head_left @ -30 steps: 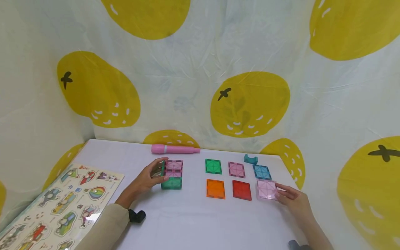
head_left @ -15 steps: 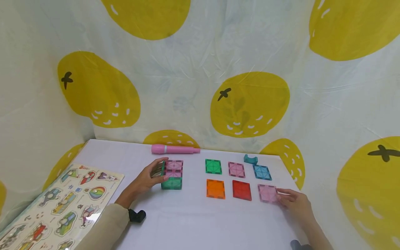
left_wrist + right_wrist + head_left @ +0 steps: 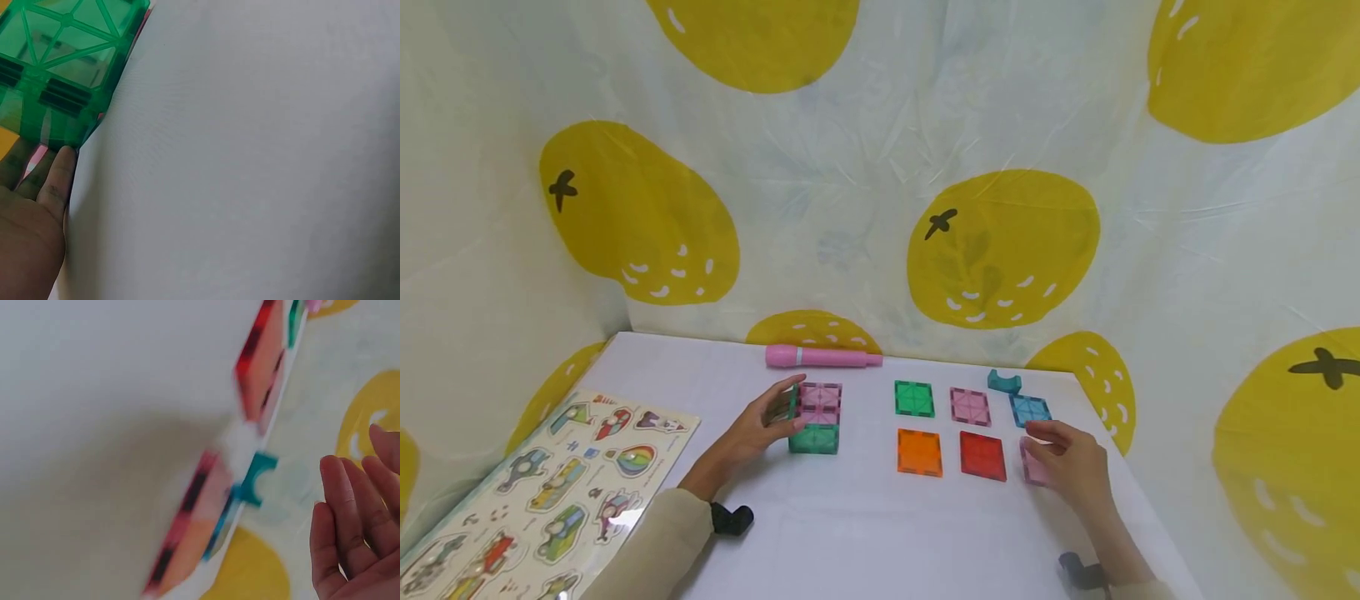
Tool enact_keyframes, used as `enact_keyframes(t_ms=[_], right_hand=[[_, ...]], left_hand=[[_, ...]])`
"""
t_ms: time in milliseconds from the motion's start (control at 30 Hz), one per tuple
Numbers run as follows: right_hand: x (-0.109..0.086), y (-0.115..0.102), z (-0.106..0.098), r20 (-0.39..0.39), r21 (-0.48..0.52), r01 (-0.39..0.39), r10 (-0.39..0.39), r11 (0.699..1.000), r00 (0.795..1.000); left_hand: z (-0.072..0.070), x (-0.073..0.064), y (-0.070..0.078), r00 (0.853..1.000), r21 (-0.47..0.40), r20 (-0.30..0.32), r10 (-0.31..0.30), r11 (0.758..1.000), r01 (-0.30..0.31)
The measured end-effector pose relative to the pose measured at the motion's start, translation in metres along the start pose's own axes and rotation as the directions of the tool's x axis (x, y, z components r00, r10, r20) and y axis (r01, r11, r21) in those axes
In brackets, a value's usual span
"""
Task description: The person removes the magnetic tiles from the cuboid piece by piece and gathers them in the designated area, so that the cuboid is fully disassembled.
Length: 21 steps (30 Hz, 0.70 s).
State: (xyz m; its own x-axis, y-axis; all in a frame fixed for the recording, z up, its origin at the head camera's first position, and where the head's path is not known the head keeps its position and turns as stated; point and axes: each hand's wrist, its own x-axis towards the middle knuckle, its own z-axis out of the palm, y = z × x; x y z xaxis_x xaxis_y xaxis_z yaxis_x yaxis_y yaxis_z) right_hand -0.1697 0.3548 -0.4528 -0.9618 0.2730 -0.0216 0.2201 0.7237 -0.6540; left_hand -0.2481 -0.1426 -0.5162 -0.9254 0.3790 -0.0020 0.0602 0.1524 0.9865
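My left hand (image 3: 754, 427) holds the left side of a box of pink and green magnetic tiles (image 3: 817, 439), thumb at the front, fingers further back. In the left wrist view, its fingertips (image 3: 64, 159) meet the lower edge of a green tile wall (image 3: 69, 62). Over on the right, my right hand (image 3: 1075, 471) hovers above a pink magnetic tile (image 3: 1033, 467), partly covering it. Nothing is between its fingers, which extend loosely in the right wrist view. Beside that tile lie a red tile (image 3: 982, 456) and a blue tile (image 3: 1030, 410).
Green (image 3: 914, 399), pink (image 3: 970, 407) and orange (image 3: 919, 452) tiles lie flat mid-table. A teal arch block (image 3: 1003, 382) sits behind the blue tile. A pink wand-like stick (image 3: 831, 358) lies along the back edge. A picture puzzle board (image 3: 602, 467) occupies the left.
The pink tile shifted slightly toward me, then my right hand let go of it and moved left over it. The left hand stays at the tile box.
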Motion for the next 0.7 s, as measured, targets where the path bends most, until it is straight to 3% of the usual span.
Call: enact_keyframes(t_ms=[167, 333, 700], right_hand=[[0.004, -0.041, 0.028, 0.019, 0.091, 0.118, -0.120, 0.989, 0.993], [0.010, -0.075, 0.064, 0.040, 0.170, 0.234, -0.244, 0.957, 0.969], [0.018, -0.142, 0.128, 0.156, 0.340, 0.385, -0.455, 0.858, 0.877]], left_hand=[[0.001, 0.000, -0.002, 0.999, -0.010, -0.005, -0.032, 0.999, 0.032], [0.003, -0.001, -0.003, 1.000, -0.029, -0.017, -0.020, 0.999, 0.020], [0.006, -0.003, -0.002, 0.999, -0.054, -0.048, 0.003, 0.999, -0.006]])
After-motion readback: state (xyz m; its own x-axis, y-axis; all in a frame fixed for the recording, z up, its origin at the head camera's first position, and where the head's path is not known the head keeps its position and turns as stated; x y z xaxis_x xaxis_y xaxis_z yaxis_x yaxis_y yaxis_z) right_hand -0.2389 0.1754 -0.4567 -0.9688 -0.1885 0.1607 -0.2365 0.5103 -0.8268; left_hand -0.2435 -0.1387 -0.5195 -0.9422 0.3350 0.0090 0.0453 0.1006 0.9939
